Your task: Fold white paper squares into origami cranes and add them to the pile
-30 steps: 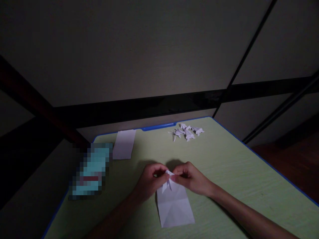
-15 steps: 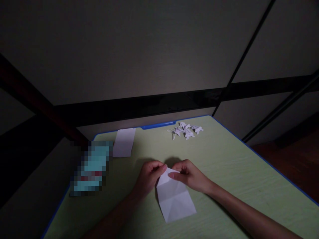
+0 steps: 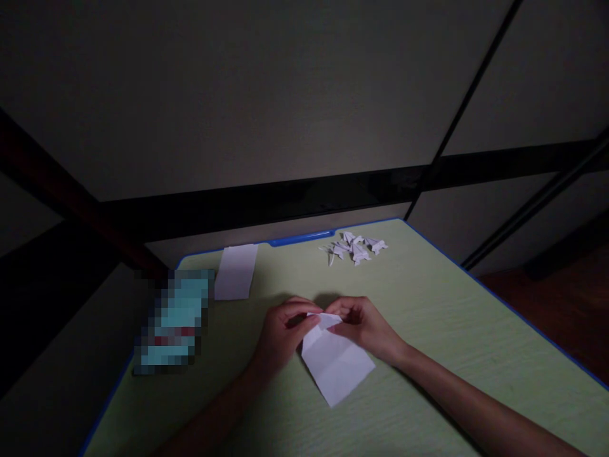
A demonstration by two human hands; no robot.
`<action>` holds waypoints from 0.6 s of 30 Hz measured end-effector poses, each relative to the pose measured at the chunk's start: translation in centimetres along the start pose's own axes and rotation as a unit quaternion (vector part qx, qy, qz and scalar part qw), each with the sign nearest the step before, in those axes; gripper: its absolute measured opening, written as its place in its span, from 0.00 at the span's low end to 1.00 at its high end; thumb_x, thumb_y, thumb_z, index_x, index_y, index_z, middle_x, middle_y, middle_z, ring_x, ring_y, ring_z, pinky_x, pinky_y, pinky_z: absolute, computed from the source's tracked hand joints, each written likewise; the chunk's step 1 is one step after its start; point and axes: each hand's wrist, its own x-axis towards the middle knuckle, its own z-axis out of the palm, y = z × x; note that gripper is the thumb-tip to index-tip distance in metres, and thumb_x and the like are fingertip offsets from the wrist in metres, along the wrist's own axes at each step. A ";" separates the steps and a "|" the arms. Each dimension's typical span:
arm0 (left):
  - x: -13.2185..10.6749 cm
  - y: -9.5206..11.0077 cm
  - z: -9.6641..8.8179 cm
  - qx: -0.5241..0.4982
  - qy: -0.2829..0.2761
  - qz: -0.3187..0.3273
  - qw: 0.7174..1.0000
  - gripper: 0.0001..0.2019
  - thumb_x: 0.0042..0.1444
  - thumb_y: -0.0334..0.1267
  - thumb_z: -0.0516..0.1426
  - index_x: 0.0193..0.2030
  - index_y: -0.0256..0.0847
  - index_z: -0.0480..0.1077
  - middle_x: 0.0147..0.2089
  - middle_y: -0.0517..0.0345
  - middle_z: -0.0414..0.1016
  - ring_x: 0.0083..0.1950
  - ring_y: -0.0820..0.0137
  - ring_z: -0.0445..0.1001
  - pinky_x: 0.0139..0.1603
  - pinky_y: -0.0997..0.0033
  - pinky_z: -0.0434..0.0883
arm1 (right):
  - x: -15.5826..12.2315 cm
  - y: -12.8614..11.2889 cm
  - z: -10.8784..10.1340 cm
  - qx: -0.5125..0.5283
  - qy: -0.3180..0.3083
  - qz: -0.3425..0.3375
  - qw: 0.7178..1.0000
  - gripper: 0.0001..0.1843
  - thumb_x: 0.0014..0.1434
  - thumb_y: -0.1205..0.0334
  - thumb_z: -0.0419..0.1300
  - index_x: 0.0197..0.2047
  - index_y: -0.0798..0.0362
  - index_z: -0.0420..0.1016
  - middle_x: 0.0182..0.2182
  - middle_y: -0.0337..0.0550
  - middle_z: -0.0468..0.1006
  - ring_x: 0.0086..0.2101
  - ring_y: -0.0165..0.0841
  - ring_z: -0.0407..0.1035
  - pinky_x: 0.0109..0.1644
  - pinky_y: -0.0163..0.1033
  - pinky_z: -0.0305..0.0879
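Observation:
Between my hands is a white sheet of paper (image 3: pixel 335 368) with crease lines, its far end partly folded and its near corner pointing toward me. My left hand (image 3: pixel 285 333) pinches the folded far end from the left, thumb on top. From the right, my right hand (image 3: pixel 364 324) grips the same end, its thumb pressed on the paper and its fingers curled behind. The fingertips of both hands nearly meet at the far edge. Part of the fold lies hidden under the fingers.
Several small folded paper figures (image 3: pixel 356 247) and thin paper strips (image 3: pixel 329 254) lie at the table's back. A stack of white paper (image 3: pixel 236 273) rests at the back left, beside a blurred-out teal rectangular object (image 3: pixel 178 320). The pale green table (image 3: pixel 457 336) has a blue edge, with cabinet panels (image 3: pixel 266 101) behind.
The paper's near end has risen and turned a little, so the sheet looks shorter. Both hands have drawn closer at the far end, where a flap now shows folded.

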 end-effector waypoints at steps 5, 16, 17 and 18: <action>0.1 0.3 -0.2 0.001 -0.009 0.012 1.000 0.02 0.41 0.31 0.58 0.21 0.35 0.72 0.29 0.53 0.72 0.33 0.69 0.70 0.33 0.75 0.66 | 0.0 0.0 0.0 0.027 0.035 0.025 0.999 0.09 0.35 0.68 0.65 0.23 0.59 0.71 0.20 0.36 0.73 0.19 0.23 0.65 0.21 0.29 0.56; 0.0 0.5 -0.1 -0.002 -0.013 -0.101 0.995 0.03 0.37 0.31 0.58 0.19 0.34 0.69 0.22 0.56 0.72 0.25 0.71 0.69 0.26 0.76 0.65 | -0.2 -0.1 0.3 0.000 0.038 0.032 0.999 0.06 0.35 0.69 0.65 0.22 0.59 0.73 0.19 0.37 0.74 0.19 0.23 0.65 0.21 0.29 0.56; 0.0 0.5 0.0 -0.005 -0.005 -0.105 0.994 0.03 0.37 0.32 0.58 0.20 0.34 0.69 0.21 0.57 0.72 0.25 0.71 0.69 0.26 0.76 0.65 | -0.1 -0.1 0.3 -0.001 0.037 0.033 0.999 0.07 0.35 0.69 0.65 0.22 0.59 0.73 0.19 0.37 0.74 0.19 0.23 0.65 0.21 0.29 0.56; -0.1 0.4 0.1 -0.006 0.003 -0.107 0.994 0.03 0.37 0.32 0.58 0.20 0.34 0.69 0.21 0.57 0.72 0.25 0.71 0.69 0.26 0.76 0.65 | -0.1 -0.1 0.2 -0.002 0.037 0.033 0.999 0.07 0.35 0.68 0.65 0.22 0.59 0.73 0.19 0.37 0.74 0.19 0.23 0.65 0.21 0.29 0.56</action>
